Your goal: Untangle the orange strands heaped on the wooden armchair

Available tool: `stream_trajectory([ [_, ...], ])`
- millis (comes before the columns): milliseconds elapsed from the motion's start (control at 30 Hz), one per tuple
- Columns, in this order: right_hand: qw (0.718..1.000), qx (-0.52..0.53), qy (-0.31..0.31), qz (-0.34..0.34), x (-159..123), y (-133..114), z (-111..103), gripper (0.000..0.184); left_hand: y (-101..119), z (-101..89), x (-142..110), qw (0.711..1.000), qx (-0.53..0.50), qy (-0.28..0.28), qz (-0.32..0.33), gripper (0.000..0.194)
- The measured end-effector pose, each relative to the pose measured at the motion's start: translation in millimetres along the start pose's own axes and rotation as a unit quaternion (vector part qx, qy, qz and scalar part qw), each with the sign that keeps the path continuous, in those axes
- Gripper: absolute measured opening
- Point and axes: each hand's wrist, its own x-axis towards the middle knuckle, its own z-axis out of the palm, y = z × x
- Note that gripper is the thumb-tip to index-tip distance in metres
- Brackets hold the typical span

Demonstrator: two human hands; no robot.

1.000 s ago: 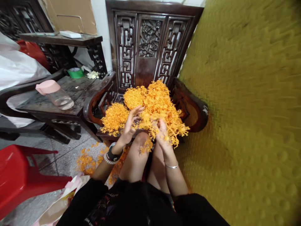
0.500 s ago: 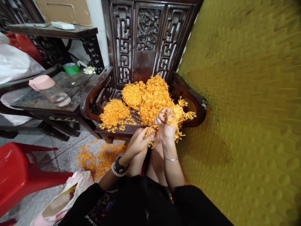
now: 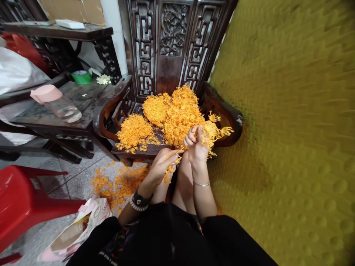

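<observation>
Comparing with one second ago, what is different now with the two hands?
The left hand, open before, moved down and closed on orange pieces. The right hand shifted slightly right, a clump in its grip. The heaps and bottle stayed in place.

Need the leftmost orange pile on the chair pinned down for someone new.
Straight ahead stands a dark carved wooden chair, right of the side table with the bottle. On its seat, the orange pile sits front left. Unlike its neighbours, it lies nearest the left armrest, loose bits strewn beside it.
</observation>
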Motion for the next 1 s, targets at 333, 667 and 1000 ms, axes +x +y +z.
stream_trajectory([
  [333,0.999,-0.022,-0.022,-0.016,9.0,-2.8,11.5,0.033,3.5,4.5,-8.6,0.961,-0.266,-0.059,-0.05,0.028],
  [667,0.999,-0.035,-0.023,0.017,29.0,-12.1,32.3,0.031,-13.7,2.4,12.5,0.939,-0.267,-0.154,-0.156,0.031],
  [1000,0.993,-0.073,-0.068,0.056,60.9,-52.5,45.4,0.036,5.3,25.5,31.6,0.97,-0.212,-0.121,0.001,0.031],
])
